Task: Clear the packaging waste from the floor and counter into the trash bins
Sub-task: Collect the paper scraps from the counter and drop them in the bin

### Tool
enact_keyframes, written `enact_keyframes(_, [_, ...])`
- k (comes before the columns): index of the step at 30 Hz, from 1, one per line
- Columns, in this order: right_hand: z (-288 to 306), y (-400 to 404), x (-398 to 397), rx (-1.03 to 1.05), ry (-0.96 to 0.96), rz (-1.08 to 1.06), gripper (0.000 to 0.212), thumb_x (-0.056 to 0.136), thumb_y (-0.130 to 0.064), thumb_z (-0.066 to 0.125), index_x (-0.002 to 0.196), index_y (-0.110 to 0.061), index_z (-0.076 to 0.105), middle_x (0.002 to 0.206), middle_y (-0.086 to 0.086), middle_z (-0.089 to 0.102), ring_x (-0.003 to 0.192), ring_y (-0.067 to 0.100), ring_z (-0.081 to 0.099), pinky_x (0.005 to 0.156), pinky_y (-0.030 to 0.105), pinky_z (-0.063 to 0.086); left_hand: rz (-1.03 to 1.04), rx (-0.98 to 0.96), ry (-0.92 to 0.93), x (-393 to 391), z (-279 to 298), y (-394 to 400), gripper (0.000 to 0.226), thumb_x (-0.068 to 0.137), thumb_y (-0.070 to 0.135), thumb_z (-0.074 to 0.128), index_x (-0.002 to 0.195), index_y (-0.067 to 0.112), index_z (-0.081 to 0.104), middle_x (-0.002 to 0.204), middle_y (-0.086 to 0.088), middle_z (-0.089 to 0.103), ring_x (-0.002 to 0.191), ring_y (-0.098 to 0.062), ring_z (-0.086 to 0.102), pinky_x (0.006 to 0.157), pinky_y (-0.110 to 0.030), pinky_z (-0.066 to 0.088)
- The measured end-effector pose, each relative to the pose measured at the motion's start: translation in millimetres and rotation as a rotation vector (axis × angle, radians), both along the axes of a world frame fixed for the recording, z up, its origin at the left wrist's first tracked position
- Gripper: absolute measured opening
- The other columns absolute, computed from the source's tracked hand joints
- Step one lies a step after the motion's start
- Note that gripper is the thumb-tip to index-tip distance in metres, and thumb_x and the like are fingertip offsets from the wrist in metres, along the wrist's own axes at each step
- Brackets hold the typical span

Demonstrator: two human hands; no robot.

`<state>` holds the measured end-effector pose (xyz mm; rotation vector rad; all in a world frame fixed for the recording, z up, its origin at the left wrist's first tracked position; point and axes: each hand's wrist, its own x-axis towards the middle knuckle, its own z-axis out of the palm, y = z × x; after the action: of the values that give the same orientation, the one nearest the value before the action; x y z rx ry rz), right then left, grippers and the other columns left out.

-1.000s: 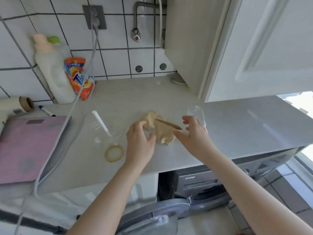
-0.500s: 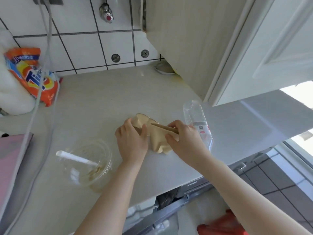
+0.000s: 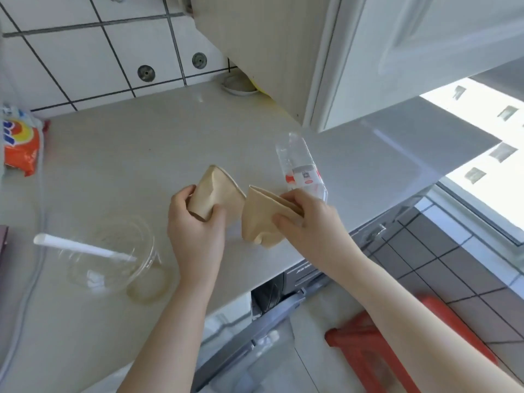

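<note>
Two crushed tan paper cups are lifted just above the pale counter [image 3: 136, 154]. My left hand [image 3: 195, 234] grips the left paper cup [image 3: 215, 191] by its base, mouth pointing away. My right hand [image 3: 309, 219] pinches the flattened right paper cup [image 3: 259, 219] at its rim. The two cups are slightly apart. Behind my right hand an empty clear plastic bottle [image 3: 300, 165] with a red and white label lies on the counter. At the left, a clear plastic bowl [image 3: 110, 256] with a white plastic spoon [image 3: 82, 248] in it rests on the counter.
An orange detergent bag [image 3: 21, 143] leans at the left edge. A white cable [image 3: 31, 251] runs down the counter's left side. A wall cabinet [image 3: 312, 52] hangs over the back right. A red stool [image 3: 377, 344] stands on the floor below, beside an appliance [image 3: 297, 273] under the counter.
Both hands closed on the two paper cups, raised them off the counter and pulled them apart. The camera moved closer and rightward.
</note>
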<state>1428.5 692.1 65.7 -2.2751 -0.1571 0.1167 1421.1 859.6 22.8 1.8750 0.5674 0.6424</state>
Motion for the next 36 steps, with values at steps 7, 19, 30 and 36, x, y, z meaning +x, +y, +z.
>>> enact_keyframes(7, [11, -61, -73, 0.124, -0.029, -0.158, 0.018, 0.084, -0.016, 0.056, 0.098, -0.026, 0.06, 0.08, -0.014, 0.065, 0.07, 0.006, 0.058, 0.056, 0.011, 0.044, -0.22, -0.079, -0.077, -55, 29, -63, 0.043, 0.077, 0.009, 0.064, 0.116, 0.024, 0.053, 0.106, 0.009, 0.059, 0.093, -0.008, 0.058, 0.076, -0.022, 0.047])
enact_keyframes(19, [-55, -252, -289, 0.165, 0.155, -0.692, 0.018, 0.086, -0.02, 0.057, 0.103, -0.027, 0.06, 0.092, -0.015, 0.063, 0.085, 0.008, 0.063, 0.073, 0.039, 0.059, -0.698, -0.217, 0.187, -199, -16, -252, 0.038, 0.08, 0.007, 0.062, 0.111, 0.027, 0.054, 0.102, 0.011, 0.059, 0.084, 0.001, 0.057, 0.059, -0.01, 0.045])
enact_keyframes(30, [-159, -390, -501, 0.173, 0.433, -1.168, 0.024, 0.082, -0.011, 0.053, 0.101, -0.025, 0.059, 0.09, -0.006, 0.064, 0.084, 0.017, 0.063, 0.076, 0.041, 0.057, -1.025, -0.197, 0.532, -344, -129, -420, 0.027, 0.082, 0.015, 0.065, 0.107, 0.023, 0.058, 0.097, 0.007, 0.063, 0.082, -0.004, 0.057, 0.059, -0.016, 0.042])
enact_keyframes(36, [-250, -420, -572, 0.215, 0.544, -1.383, 0.022, 0.082, -0.009, 0.056, 0.102, -0.017, 0.059, 0.093, 0.0, 0.065, 0.088, 0.022, 0.06, 0.075, 0.033, 0.048, -1.186, -0.076, 0.805, -399, -225, -472, 0.027, 0.081, 0.007, 0.064, 0.104, 0.02, 0.057, 0.094, 0.004, 0.063, 0.079, -0.004, 0.057, 0.062, -0.02, 0.044])
